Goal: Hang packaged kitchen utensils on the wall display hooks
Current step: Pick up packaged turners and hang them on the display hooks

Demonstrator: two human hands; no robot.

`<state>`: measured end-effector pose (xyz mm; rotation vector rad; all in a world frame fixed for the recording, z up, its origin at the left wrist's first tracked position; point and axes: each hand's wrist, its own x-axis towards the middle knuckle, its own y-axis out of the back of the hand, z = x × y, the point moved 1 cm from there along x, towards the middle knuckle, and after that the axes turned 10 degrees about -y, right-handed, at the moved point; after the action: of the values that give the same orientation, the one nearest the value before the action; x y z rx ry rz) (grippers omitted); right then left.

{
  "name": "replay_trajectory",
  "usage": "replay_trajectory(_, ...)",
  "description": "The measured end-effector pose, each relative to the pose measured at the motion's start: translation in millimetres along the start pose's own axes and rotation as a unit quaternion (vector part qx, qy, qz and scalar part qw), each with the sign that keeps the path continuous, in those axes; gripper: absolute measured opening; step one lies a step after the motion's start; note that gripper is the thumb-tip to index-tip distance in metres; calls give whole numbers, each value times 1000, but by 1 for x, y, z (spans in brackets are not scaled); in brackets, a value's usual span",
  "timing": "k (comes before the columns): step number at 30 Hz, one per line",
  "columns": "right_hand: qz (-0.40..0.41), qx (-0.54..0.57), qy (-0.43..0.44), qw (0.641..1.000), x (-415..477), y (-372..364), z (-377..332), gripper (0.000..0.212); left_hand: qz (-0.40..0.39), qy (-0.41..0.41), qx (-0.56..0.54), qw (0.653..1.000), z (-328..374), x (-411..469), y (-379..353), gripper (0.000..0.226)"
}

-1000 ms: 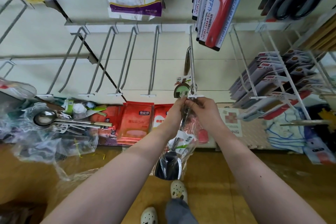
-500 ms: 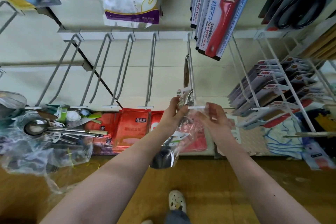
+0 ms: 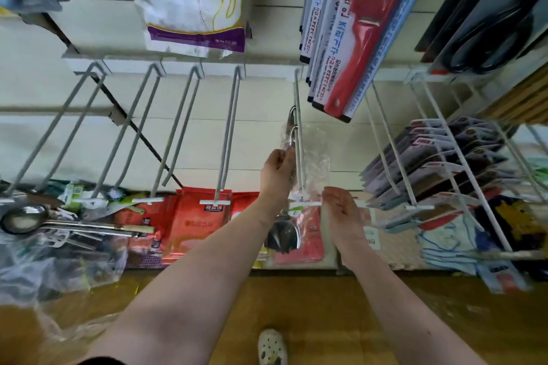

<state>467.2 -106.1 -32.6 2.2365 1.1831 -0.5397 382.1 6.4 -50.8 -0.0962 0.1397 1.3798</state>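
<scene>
- The left hand (image 3: pixel 277 169) grips the wrapped ladle (image 3: pixel 282 236), which hangs on the hook (image 3: pixel 296 95).
- The right hand (image 3: pixel 341 209) is loosely bent; I cannot tell if it holds wrap.
- Spare ladles (image 3: pixel 23 218) wait at the left.

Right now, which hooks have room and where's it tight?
Free: four bare hooks left of the left hand, with open gaps between them. Tight: the hook carrying the ladle pack, the packed hooks to its right, the ladle heap lower left.
</scene>
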Motion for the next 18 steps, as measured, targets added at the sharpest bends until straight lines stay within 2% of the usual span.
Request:
replay_trajectory(4, 8, 17, 13, 1000, 12, -4, -1, 22, 20, 11, 14, 1000, 2, 13, -7, 32)
replay_trajectory(12, -5, 11, 18, 1000, 21, -5, -4, 15, 82, 39, 58, 994, -2, 36, -19, 25)
replay_trajectory(15, 7, 3, 19, 1000, 23, -6, -2, 12, 79, 30, 87, 993, 1, 40, -22, 20)
replay_trajectory(18, 12, 9, 19, 1000, 22, -6, -1, 11, 74, 31, 110, 991, 4, 47, -23, 32)
